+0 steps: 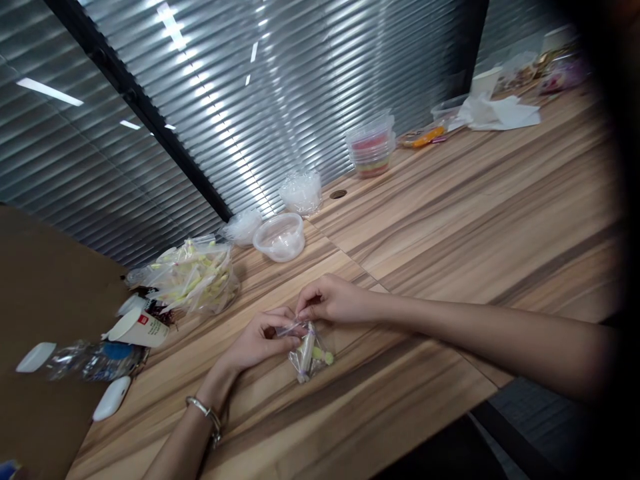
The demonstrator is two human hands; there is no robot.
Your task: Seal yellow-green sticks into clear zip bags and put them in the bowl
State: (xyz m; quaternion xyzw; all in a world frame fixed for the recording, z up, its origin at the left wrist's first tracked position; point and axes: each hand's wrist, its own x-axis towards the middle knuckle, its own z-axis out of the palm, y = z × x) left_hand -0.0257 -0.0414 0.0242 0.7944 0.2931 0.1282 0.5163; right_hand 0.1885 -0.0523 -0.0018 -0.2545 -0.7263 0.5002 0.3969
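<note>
A small clear zip bag (311, 355) with white and yellow-green pieces inside lies on the wooden table (450, 220). My left hand (260, 339), with a silver bracelet on the wrist, pinches the bag's top edge from the left. My right hand (333, 300) pinches the same top edge from the right, fingers pressed together. Both hands are closed on the bag's mouth.
A large clear bag of yellow-white pieces (197, 280) sits to the left. Behind it are an empty clear tub (280, 237) and crumpled plastic bags (301, 191). Stacked tubs with coloured contents (371, 147) stand further back. A paper cup (137, 328) and white paper (500, 112) lie around.
</note>
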